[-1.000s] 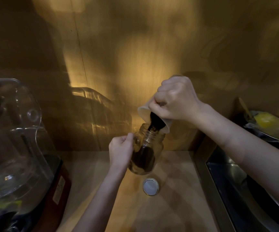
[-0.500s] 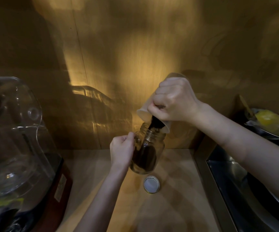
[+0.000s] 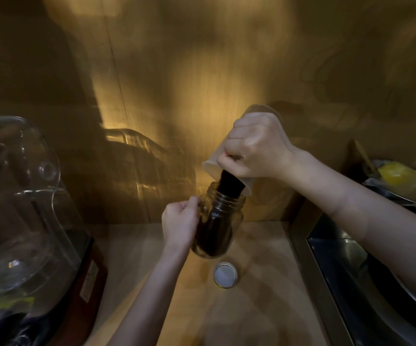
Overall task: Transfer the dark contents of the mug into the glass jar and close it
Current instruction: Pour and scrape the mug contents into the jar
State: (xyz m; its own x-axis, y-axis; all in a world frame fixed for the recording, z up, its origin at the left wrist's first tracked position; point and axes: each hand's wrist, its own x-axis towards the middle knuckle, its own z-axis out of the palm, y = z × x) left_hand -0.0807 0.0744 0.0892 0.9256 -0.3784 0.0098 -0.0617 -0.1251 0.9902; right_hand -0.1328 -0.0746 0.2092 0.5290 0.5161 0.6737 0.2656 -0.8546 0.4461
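A glass jar (image 3: 217,228) is tilted a little above the wooden counter, its mouth toward the upper right. My left hand (image 3: 180,224) grips its left side. My right hand (image 3: 255,151) holds a pale mug (image 3: 213,166) tipped steeply mouth-down over the jar's opening. A thick dark stream (image 3: 230,183) runs from the mug's rim into the jar, which is dark for most of its height. The jar's round white lid (image 3: 225,274) lies flat on the counter just in front of the jar.
A clear blender jug (image 3: 19,208) on a dark red base (image 3: 87,268) fills the left side. On the right, a metal sink (image 3: 352,278) borders the counter, with a dish holding something yellow (image 3: 394,176) behind it. A wooden wall (image 3: 177,71) stands close behind.
The mug has tipped further and risen slightly. The dark stream has thickened, and the jar is fuller. My left hand and the lid stay in place.
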